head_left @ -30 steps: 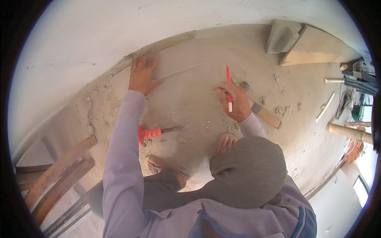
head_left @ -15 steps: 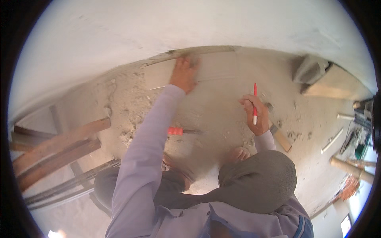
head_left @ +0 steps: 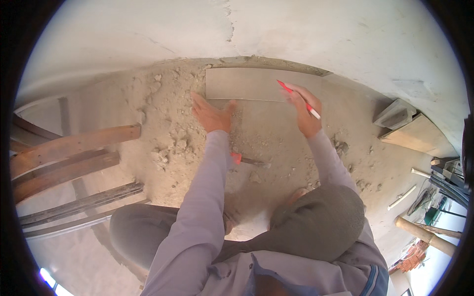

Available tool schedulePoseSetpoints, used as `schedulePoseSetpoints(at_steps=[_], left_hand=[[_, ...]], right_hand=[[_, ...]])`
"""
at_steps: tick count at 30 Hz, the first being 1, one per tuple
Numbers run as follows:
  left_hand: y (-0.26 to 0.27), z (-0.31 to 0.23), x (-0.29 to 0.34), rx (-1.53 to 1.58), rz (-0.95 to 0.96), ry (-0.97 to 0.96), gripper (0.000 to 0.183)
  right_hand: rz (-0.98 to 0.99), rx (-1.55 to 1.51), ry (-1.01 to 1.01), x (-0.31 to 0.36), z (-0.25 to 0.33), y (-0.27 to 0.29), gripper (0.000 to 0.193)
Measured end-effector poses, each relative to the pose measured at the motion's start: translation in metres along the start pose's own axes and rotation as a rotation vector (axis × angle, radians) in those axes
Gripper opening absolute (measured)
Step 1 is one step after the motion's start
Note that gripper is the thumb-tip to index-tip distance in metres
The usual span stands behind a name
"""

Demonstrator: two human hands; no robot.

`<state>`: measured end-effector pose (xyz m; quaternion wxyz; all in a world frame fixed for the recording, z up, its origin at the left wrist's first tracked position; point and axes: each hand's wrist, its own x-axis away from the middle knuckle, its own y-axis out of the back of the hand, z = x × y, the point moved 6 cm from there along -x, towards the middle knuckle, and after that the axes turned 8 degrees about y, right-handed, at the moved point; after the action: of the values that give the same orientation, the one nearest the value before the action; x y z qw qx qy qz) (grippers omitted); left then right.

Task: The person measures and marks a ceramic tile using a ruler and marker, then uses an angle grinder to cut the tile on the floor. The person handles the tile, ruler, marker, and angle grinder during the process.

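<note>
A long, pale tile strip (head_left: 247, 84) lies on the dusty floor along the foot of the wall. My left hand (head_left: 213, 116) is open, fingers spread, at the strip's lower left corner; whether it touches the edge I cannot tell. In my right hand (head_left: 307, 111) is a red pen (head_left: 314, 112) with a white end. It slants up and left, its red tip over the right part of the strip. Below my hands, partly behind my left sleeve, a red-handled tool (head_left: 236, 158) with a flat metal blade rests on the floor.
Rubble (head_left: 173, 143) is scattered left of my hands. Wooden boards (head_left: 79, 148) lie at the left. Against the right wall stand a grey block-like piece (head_left: 395, 114) and a tan board (head_left: 419, 135). Poles, including a thick wooden one (head_left: 424, 236), and cables lie farther right.
My left hand has come off the strip's face down to its lower left corner. My right hand has moved up to the strip, the pen now tilted left. The view has shifted.
</note>
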<state>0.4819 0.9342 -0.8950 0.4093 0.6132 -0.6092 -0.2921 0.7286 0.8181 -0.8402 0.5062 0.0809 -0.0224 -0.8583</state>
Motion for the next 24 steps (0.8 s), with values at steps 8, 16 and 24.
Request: schedulePoseSetpoints(at_steps=[8,16,24], left_hand=[[-0.013,0.003,-0.006,0.076,-0.012,0.003,0.119],[-0.008,0.005,-0.016,0.061,-0.076,-0.125,0.111],[-0.005,-0.004,-0.02,0.107,-0.003,-0.029,0.102]], right_hand=[[-0.056,-0.038,0.007,-0.001,-0.001,-0.02,0.024],[-0.132,0.034,0.06,0.011,-0.007,0.003,0.024],[-0.056,0.121,0.015,-0.019,-0.02,-0.018,0.016]])
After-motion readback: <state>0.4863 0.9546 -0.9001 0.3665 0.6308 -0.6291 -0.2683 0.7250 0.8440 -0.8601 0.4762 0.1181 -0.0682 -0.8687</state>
